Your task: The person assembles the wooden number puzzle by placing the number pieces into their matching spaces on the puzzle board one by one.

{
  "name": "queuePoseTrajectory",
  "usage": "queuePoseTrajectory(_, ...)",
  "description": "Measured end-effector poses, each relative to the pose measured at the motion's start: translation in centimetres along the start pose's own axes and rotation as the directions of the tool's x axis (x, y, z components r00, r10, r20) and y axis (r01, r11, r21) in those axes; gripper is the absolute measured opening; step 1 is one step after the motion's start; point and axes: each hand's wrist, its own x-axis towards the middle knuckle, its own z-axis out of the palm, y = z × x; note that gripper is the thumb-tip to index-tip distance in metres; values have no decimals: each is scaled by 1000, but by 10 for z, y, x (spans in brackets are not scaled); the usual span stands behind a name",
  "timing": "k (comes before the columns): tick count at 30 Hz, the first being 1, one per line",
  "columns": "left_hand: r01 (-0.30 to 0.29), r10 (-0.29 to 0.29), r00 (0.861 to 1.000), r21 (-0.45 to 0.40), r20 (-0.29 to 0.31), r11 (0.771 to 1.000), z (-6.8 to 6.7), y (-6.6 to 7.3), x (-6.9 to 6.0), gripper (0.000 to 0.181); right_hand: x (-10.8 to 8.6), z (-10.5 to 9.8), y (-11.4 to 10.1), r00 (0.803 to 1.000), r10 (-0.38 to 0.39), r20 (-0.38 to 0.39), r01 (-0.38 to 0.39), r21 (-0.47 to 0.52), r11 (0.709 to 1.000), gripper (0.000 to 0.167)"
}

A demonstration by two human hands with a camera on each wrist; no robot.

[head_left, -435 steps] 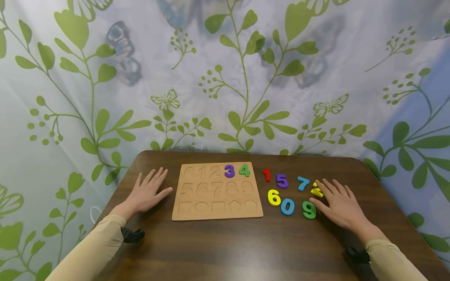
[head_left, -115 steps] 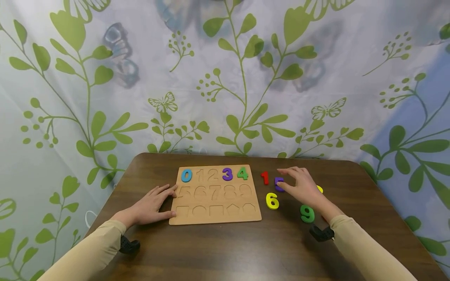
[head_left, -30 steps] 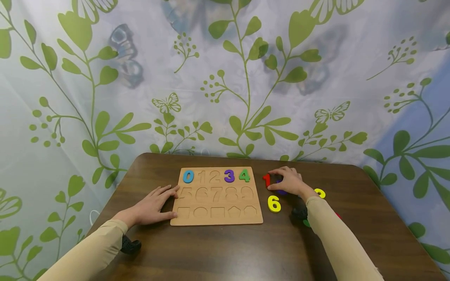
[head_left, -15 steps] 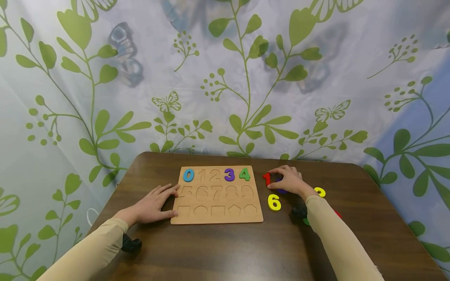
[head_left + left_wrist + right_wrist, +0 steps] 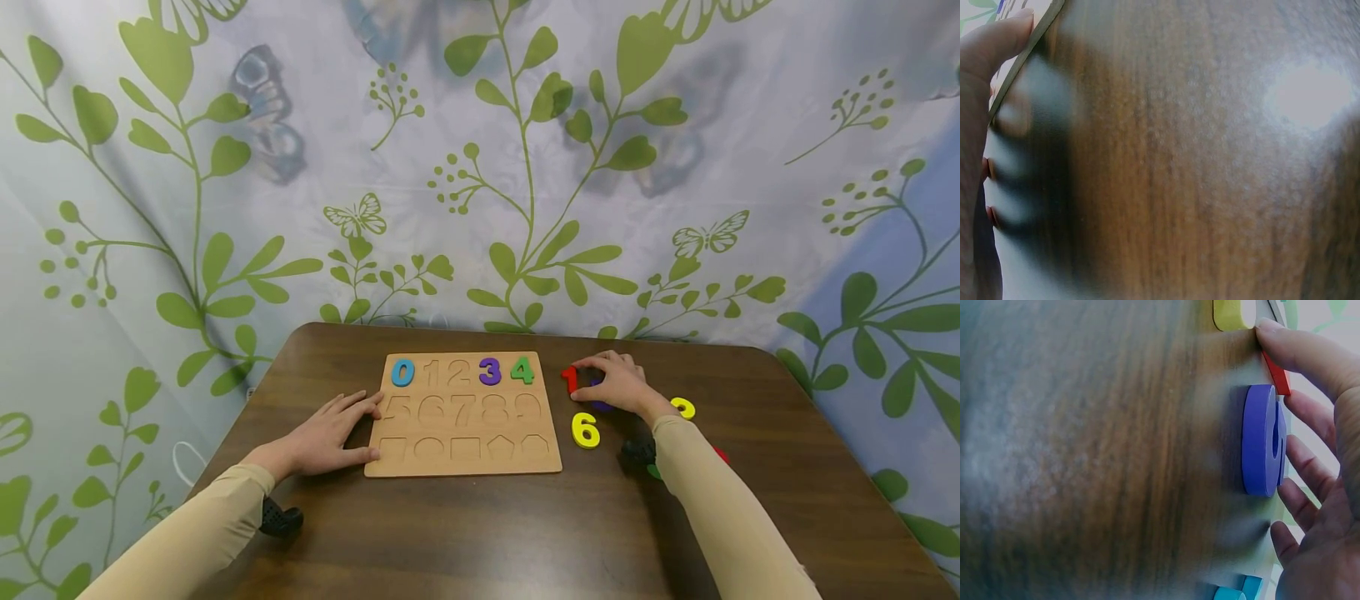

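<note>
My right hand (image 5: 619, 385) pinches a red number 1 (image 5: 570, 379) between thumb and index finger, right of the wooden number board (image 5: 462, 475). In the right wrist view, the thumb and a fingertip of my right hand (image 5: 1316, 450) meet the ends of the red piece (image 5: 1277, 374). Under that hand lies a purple 5 (image 5: 1259, 440), partly covered in the head view. My left hand (image 5: 322, 437) rests at the board's left edge, its fingertips and thumb touching it. A blue 0 (image 5: 402, 372), a purple 3 (image 5: 490, 371) and a green 4 (image 5: 522, 370) sit in the top row.
A yellow 6 (image 5: 586, 431) lies right of the board on the brown table (image 5: 450, 533). Beyond my right wrist, a yellow piece (image 5: 683, 407), a red piece (image 5: 721, 454) and a green piece (image 5: 654, 472) show partly. A patterned curtain (image 5: 420, 167) hangs behind the table.
The blue 0 has moved from the table into the board's top left. My left hand has come to the board's edge. My right hand has moved left and taken hold of the red 1.
</note>
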Motion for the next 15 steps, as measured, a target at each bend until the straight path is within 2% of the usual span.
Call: queuePoseTrajectory(15, 11, -11, 1000, 0, 6, 1000, -1, 1, 0, 58, 1, 1, 0, 1000, -2, -16, 1, -23, 1000, 68)
